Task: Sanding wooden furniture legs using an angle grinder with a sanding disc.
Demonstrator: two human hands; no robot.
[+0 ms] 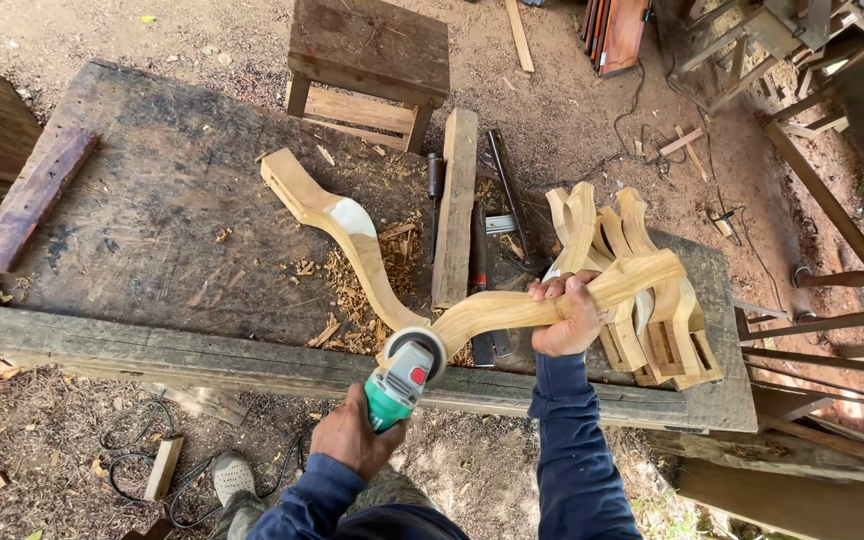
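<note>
Clasped in two closed hands: a green-and-grey angle grinder with a red switch (399, 378) and a curved pale wooden furniture leg (552, 300).

On the left, the grinder's body is gripped by the left hand (352, 435), fingers wrapped tight, its disc end met with the leg's lower end just above the dark weathered plank workbench (152, 230). From there the leg's long axis is run up and rightward, where it is clenched mid-length by the right hand (570, 315). A second curved leg (337, 225) is laid behind, and a stack of finished legs (652, 300) is seen further right.
</note>
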